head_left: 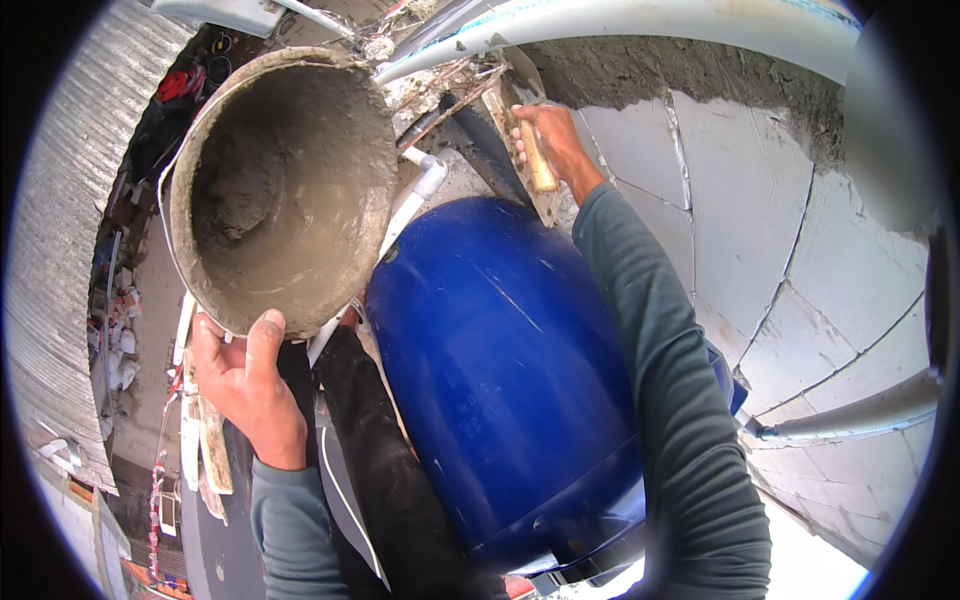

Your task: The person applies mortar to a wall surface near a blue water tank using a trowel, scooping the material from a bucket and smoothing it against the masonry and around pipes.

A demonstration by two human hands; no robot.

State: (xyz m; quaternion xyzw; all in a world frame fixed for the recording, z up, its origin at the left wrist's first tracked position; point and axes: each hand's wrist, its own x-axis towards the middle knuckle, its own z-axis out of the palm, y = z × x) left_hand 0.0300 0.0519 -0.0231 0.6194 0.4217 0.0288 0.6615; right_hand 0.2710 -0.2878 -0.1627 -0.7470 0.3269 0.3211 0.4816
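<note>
My left hand (pixel 255 385) is closed on the near rim of a mortar-caked bucket (pixel 335 170), thumb on the lip. The bucket's mouth faces me, and wet grey mortar (pixel 240 190) lies inside, thickest toward its left side. Farther right, my right hand (pixel 562 145) grips a trowel by its wooden handle (pixel 538 165). Beyond the fingers, part of the trowel's metal blade (pixel 525 75) shows next to the wall. Between my arms stands a large blue plastic barrel (pixel 490 370); neither hand touches it.
On the right rises a wall of pale blocks (pixel 740 230) with a band of grey mortar (pixel 690 75) along it. A thick white pipe (pixel 640 25) arches across the top. White plastic pipe (pixel 425 180) runs beside the barrel. Corrugated roofing (pixel 80 230) and a drop to lower ground lie left.
</note>
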